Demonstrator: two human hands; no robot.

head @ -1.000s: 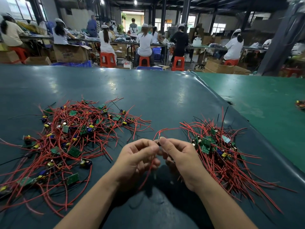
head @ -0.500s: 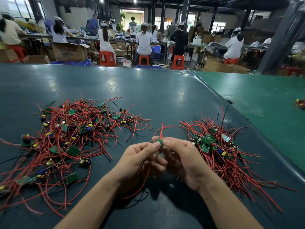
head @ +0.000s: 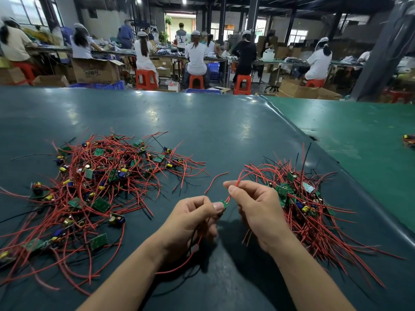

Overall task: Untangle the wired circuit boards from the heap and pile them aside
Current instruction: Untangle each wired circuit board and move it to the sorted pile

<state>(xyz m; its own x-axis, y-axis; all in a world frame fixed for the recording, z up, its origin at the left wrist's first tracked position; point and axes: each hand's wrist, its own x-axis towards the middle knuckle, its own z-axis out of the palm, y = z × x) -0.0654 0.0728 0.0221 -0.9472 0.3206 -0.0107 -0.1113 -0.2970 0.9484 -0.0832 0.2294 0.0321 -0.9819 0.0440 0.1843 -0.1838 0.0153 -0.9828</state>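
Since half a second ago, both hands have drawn slightly apart: the right hand [head: 258, 207] now pinches a red wire [head: 233, 189] above the small green circuit board [head: 224, 203], which the left hand [head: 193, 218] grips between them. On the dark teal table [head: 202, 122], the tangled heap [head: 96, 182] lies left, the sorted pile [head: 301, 203] right.

The heap of wired boards [head: 94, 191] is lying on the left of the table [head: 213, 131], and the sorted pile [head: 303, 205] is lying on the right. Between them, near the table's front edge, the left hand [head: 190, 223] and right hand [head: 258, 209] are holding one small board [head: 223, 203]. Workers on stools [head: 195, 61] are sitting beyond the far edge.
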